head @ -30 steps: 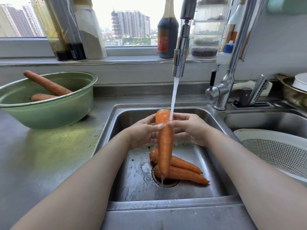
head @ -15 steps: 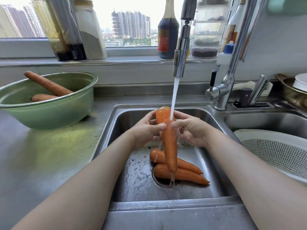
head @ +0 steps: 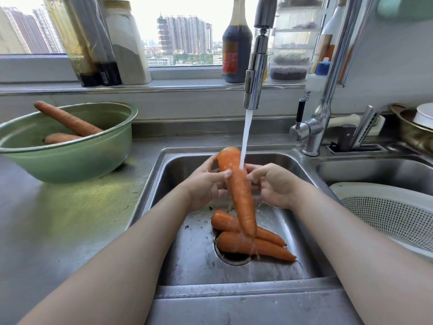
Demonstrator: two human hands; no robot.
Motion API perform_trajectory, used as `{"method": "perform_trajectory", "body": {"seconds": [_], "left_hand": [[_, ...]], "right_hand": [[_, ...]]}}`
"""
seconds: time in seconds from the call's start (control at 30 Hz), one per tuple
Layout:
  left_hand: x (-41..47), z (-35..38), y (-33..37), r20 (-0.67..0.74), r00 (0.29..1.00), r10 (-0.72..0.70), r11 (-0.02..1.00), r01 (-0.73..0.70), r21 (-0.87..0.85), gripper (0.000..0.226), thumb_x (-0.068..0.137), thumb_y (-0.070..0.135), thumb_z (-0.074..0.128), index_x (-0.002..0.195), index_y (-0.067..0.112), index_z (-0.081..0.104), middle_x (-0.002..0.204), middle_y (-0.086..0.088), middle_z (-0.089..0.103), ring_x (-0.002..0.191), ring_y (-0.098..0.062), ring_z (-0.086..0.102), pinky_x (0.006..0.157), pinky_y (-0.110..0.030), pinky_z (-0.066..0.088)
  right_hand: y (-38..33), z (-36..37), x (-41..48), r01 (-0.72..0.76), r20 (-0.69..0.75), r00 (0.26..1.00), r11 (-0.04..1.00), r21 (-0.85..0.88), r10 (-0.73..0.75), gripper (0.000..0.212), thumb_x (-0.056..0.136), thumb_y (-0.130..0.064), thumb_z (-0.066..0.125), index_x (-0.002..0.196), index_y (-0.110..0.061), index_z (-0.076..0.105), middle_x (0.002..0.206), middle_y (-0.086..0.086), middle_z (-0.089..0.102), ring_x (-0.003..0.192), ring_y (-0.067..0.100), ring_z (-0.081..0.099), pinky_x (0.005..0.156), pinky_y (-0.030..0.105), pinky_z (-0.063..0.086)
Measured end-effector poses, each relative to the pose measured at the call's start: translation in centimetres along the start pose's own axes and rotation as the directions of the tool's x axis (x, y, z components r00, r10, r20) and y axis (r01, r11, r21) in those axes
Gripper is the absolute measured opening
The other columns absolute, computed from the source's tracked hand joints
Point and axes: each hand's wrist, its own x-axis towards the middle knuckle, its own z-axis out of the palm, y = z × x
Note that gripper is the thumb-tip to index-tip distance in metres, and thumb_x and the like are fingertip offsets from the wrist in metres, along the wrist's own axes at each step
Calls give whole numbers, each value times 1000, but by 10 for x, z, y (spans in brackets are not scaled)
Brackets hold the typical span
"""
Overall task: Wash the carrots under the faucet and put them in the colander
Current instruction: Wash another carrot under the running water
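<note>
Left hand [head: 203, 187] and right hand [head: 277, 186] both curl round the carrot [head: 237, 193] under the faucet [head: 255, 73], tip down; wet and slick, one loose squeeze could drop it short of the colander [head: 384, 205] right of the faucet.

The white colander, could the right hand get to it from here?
Probably yes: the colander sits in the next basin, just right of the right hand, with only the sink divider between them. That hand is busy on the carrot.
</note>
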Motion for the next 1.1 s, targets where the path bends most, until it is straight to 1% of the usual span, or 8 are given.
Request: {"method": "perform_trajectory", "body": {"seconds": [0.1,0.23,0.43,0.57,0.67,0.9,1.0,1.1], "left_hand": [[3,0,-1,-43,999,1,998,-4,-69,77,103,-3,52,162,34,22,138,-25,59,112,-35,71,90,-51,62],[7,2,-2,-137,990,-36,992,19,-124,74,102,-3,44,161,39,26,142,-28,51,112,-35,63,97,-52,55],[10,-2,0,-248,964,98,965,-31,261,53,101,12,51,151,29,48,93,-3,70,68,-9,66,58,-23,49],[9,-2,1,-429,868,250,928,-88,361,28,99,7,54,114,21,73,109,1,76,98,-19,73,67,-22,51],[11,4,-4,-423,832,358,860,-118,497,21,95,8,65,87,20,80,87,0,79,84,-21,74,72,-31,63],[19,23,-7,-342,853,394,732,-66,678,34,105,31,51,84,18,74,79,-6,74,78,-30,71,81,-56,60],[15,24,-5,-333,849,410,708,-67,703,7,96,30,67,101,30,72,108,2,70,94,-19,69,82,-46,62],[12,17,-10,-262,937,231,787,-21,617,66,85,23,83,141,35,53,139,3,51,122,-20,59,84,-34,62]], "right_hand": [[5,4,-2,-132,158,978,990,-40,136,48,97,-28,53,140,-9,61,132,18,68,120,38,66,99,53,52],[8,10,-1,-80,186,979,996,-46,87,41,108,-24,48,148,-13,50,136,23,66,114,37,70,93,51,57],[4,6,1,6,89,996,970,-245,16,59,82,5,66,136,-18,58,124,17,71,112,36,72,99,54,57],[3,6,-1,-71,-67,996,952,-299,54,45,82,-10,71,126,-11,63,107,16,74,88,28,72,79,42,61],[1,2,-2,-149,-165,980,960,-239,111,36,92,-31,63,114,-4,71,96,16,74,76,27,68,68,35,56],[8,-11,-1,-186,-260,964,847,-499,58,47,88,-28,79,129,-19,58,115,15,69,91,32,71,74,44,61],[10,-11,0,-199,-282,959,758,-621,22,77,71,-32,92,134,-29,47,120,11,65,105,33,69,90,53,61],[9,-4,-2,-200,-269,963,691,-695,8,77,72,-25,93,133,-28,46,116,6,65,103,26,68,87,44,61]]}}
